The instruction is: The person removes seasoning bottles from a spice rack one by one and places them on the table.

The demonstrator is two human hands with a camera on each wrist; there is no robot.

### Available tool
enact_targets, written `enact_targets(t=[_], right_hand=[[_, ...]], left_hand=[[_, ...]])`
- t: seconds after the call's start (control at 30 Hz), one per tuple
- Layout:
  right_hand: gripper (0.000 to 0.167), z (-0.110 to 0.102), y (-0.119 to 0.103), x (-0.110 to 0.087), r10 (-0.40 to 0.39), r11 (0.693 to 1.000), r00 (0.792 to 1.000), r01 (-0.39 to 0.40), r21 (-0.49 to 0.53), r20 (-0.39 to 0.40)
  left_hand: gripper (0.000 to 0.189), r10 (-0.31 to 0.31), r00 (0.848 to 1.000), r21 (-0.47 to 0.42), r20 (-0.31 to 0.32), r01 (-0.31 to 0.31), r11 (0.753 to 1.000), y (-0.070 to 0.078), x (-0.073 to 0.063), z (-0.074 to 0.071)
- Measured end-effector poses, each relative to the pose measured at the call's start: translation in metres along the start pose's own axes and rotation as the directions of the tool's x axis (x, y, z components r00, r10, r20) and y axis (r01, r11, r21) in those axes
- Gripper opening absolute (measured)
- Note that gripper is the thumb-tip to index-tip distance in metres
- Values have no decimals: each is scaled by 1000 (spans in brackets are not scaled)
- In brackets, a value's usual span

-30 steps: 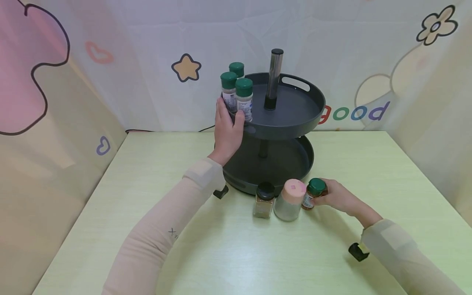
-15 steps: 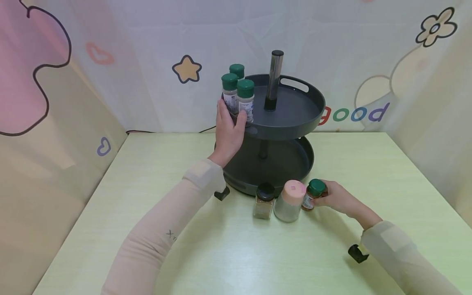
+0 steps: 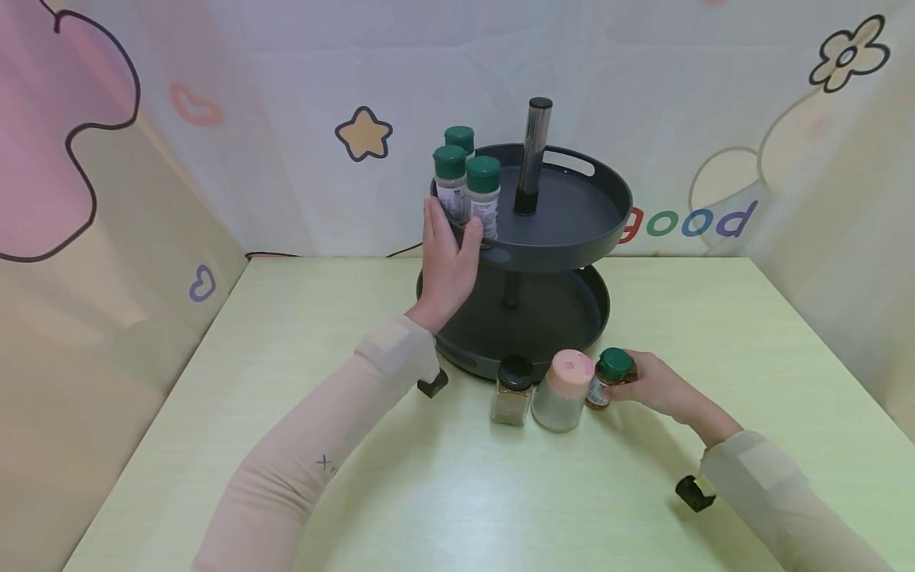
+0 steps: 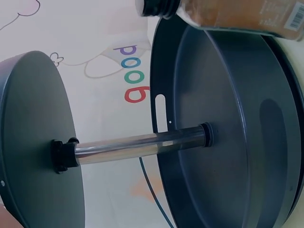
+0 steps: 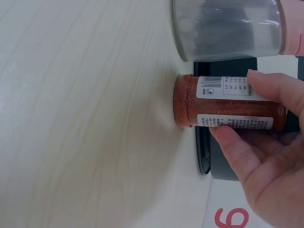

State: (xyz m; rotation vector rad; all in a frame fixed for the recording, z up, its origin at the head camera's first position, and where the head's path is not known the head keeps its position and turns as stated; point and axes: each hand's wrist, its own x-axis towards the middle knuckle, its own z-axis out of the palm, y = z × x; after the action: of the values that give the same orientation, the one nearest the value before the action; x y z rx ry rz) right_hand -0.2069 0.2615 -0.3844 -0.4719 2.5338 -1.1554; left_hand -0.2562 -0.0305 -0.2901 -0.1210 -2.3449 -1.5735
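Observation:
My left hand [image 3: 448, 274] lies against the left front rim of the upper tray [image 3: 557, 253] of a dark two-tier turntable rack, fingers straight and thumb spread. Three spice jars [image 3: 450, 187] with green caps stand on that tray beside the fingers. In the left wrist view only a bit of the hand [image 4: 6, 219] shows at the upper tray's edge. My right hand [image 3: 654, 385] pinches a green-capped spice jar [image 5: 228, 102] of red powder between thumb and fingers. The jar stands upright on the table, and the hand covers its cap in the right wrist view.
A glass jar with a pink lid [image 3: 561, 397] and a square jar with a black lid [image 3: 511, 397] stand left of the held jar, in front of the lower tray [image 3: 465, 349]. A chrome pole [image 3: 534, 155] rises through the rack. A printed curtain [image 3: 286, 159] hangs behind the table.
The upper tray has turned a little: its front jars have moved right and its back handle hole slightly left. My left hand has moved slightly right. My right hand has stayed on its jar.

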Motion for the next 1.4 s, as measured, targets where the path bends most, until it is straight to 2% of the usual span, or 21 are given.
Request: enact_targets(t=[0.47, 0.77, 0.87, 1.0, 1.13, 1.27, 1.4], right_hand=[[31, -1, 0, -2, 5, 1000, 1000, -5, -2, -7], [32, -1, 1, -3, 3, 1000, 1000, -3, -13, -15], [31, -1, 1, -3, -2, 1000, 1000, 2, -15, -17], [31, -1, 1, -3, -2, 1000, 1000, 2, -13, -17], [31, 0, 2, -2, -8, 1000, 1000, 7, -14, -14], [30, 1, 4, -1, -21, 1000, 1000, 21, -18, -18], [30, 2, 3, -1, -18, 1000, 1000, 17, -17, -16]], left_hand=[[76, -18, 1000, 25, 15, 18, 1000, 6, -9, 2], [75, 7, 1000, 94, 27, -9, 995, 12, -18, 2], [73, 34, 999, 96, 19, -35, 995, 11, -17, -1], [68, 60, 998, 40, -15, -59, 997, 10, -8, -9], [63, 33, 998, -15, -57, -34, 999, 8, 5, -19], [59, -12, 997, -4, -74, 11, 1000, 6, 19, -29], [57, -61, 997, 39, -48, 63, 997, 4, 31, -36]])
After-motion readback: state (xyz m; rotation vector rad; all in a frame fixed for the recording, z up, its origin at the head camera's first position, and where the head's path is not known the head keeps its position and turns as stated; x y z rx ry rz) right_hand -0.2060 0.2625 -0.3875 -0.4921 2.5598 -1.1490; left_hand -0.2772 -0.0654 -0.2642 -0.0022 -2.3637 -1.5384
